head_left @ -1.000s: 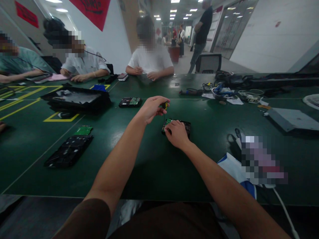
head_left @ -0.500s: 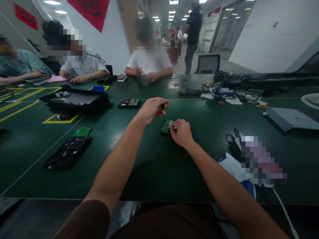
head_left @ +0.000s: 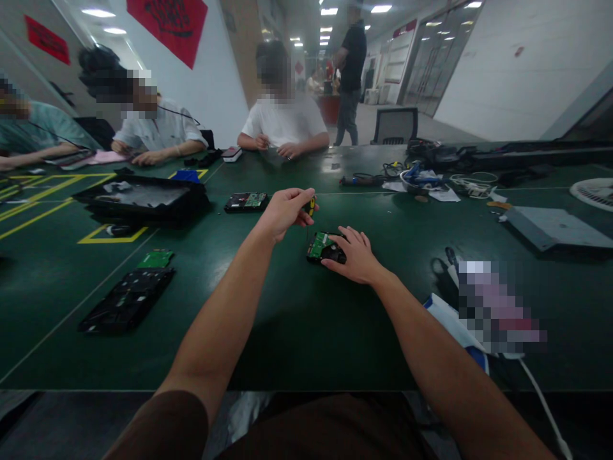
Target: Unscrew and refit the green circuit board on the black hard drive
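Note:
A black hard drive with a green circuit board (head_left: 320,246) lies on the dark green table (head_left: 297,319) in front of me. My right hand (head_left: 353,255) rests flat on its right side, fingers spread over the casing. My left hand (head_left: 286,211) hovers just above and to the left, closed round a small screwdriver with a yellow and black handle (head_left: 311,206), its thin shaft pointing down toward the board.
A second drive (head_left: 247,202) lies further back; a black frame (head_left: 127,300) and loose green board (head_left: 156,259) lie left. A black tray (head_left: 143,198) sits beyond. Cables and tools (head_left: 416,177) clutter the right; a grey plate (head_left: 555,227) lies there. Several people sit opposite.
My right hand has opened out flat over the drive's right side, showing more of the green board. The left hand with the screwdriver has barely moved. The standing person has walked left.

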`<state>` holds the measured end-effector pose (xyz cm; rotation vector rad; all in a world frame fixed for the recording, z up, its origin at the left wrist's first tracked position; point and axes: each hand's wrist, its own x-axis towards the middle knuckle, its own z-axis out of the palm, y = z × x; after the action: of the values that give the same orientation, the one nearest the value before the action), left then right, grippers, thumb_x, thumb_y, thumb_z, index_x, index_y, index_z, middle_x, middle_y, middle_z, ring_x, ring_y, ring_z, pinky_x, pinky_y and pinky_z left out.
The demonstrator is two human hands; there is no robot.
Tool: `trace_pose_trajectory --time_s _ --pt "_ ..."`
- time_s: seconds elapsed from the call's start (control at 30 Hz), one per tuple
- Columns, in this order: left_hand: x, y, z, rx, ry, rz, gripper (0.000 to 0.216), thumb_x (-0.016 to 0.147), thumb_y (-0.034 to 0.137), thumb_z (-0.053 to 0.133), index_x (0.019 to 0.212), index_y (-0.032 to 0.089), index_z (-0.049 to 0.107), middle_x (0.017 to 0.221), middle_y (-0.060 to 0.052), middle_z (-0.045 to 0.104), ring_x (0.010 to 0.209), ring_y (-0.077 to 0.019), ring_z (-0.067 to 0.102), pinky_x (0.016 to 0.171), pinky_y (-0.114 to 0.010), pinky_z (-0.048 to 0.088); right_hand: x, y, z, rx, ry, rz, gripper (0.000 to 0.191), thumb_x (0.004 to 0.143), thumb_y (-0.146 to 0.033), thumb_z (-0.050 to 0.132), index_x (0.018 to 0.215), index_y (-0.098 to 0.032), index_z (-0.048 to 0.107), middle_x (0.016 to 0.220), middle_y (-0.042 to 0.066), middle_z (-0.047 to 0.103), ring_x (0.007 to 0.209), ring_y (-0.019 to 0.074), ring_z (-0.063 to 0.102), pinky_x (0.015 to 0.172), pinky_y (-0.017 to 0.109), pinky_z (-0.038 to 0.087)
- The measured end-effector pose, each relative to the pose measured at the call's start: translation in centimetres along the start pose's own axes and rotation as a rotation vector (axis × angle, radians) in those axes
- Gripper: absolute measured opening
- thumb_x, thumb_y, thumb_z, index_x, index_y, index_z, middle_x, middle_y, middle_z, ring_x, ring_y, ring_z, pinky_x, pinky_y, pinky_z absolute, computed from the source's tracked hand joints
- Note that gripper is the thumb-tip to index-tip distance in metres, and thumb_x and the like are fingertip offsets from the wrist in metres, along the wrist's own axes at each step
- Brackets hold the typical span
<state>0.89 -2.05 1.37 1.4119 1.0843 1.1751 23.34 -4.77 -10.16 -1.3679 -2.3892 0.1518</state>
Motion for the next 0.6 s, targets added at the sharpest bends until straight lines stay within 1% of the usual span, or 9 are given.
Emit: trace_pose_trajectory --time_s 0.1,0.27,0.37,0.47,0.53,0.6 --pt "0.1 -0.2 0.0 -0.002 0.004 0.009 0.03 0.095 0.045 0.067 0.088 0.015 0.068 0.09 -0.01 0.076 0.051 -0.0073 0.062 0.044 -0.019 0.04 0.2 0.2 0.2 0.021 -0.023 0.004 0.076 0.09 -0.073 0.056 0.149 -0.026 0.049 0.16 0.015 0.042 0.151 0.0363 0.031 0.122 0.062 0.016" --pt "0.1 -0.2 0.0 0.006 0.037 0.018 0.029 0.094 0.043 0.068 0.086 0.016 0.068 0.09 -0.008 0.075 0.05 -0.0073 0.062 0.043 -0.019 0.041 0.4 0.1 -0.1 0.017 -0.021 0.035 0.08 0.09 -0.069 0.058 0.153 -0.022 0.043 0.154 0.015 0.049 0.144 0.0347 0.041 0.121 0.057 0.023" --pt "0.1 0.0 0.0 0.009 0.07 0.021 0.029 0.093 0.044 0.069 0.086 0.016 0.067 0.088 -0.007 0.075 0.05 -0.0074 0.062 0.043 -0.019 0.041 0.2 -0.7 -0.3 -0.032 -0.015 0.111 0.087 0.088 -0.072 0.057 0.155 -0.02 0.041 0.15 0.018 0.051 0.139 0.0387 0.044 0.116 0.057 0.029" --pt "0.1 0.0 0.0 0.004 0.096 0.015 0.028 0.092 0.044 0.07 0.087 0.016 0.067 0.086 -0.007 0.074 0.051 -0.0078 0.062 0.043 -0.02 0.041 -0.1 -1.7 -0.6 -0.093 -0.004 0.212 0.098 0.084 -0.081 0.056 0.156 -0.017 0.039 0.145 0.024 0.053 0.132 0.0441 0.049 0.108 0.059 0.035" --pt "0.2 -0.1 0.0 -0.001 0.098 0.018 0.027 0.092 0.043 0.07 0.088 0.016 0.068 0.087 -0.007 0.074 0.051 -0.008 0.062 0.043 -0.02 0.041 -0.2 -2.1 -0.8 -0.108 0.013 0.271 0.098 0.086 -0.085 0.046 0.154 -0.014 0.042 0.14 0.026 0.056 0.127 0.0452 0.052 0.103 0.059 0.039" --pt "0.3 -0.3 0.0 -0.003 0.096 0.025 0.026 0.093 0.042 0.069 0.088 0.016 0.068 0.09 -0.008 0.074 0.051 -0.0078 0.062 0.043 -0.021 0.041 -0.2 -2.2 -1.3 -0.095 0.033 0.328 0.088 0.094 -0.08 0.032 0.148 -0.012 0.048 0.131 0.026 0.061 0.121 0.0432 0.058 0.098 0.056 0.043"
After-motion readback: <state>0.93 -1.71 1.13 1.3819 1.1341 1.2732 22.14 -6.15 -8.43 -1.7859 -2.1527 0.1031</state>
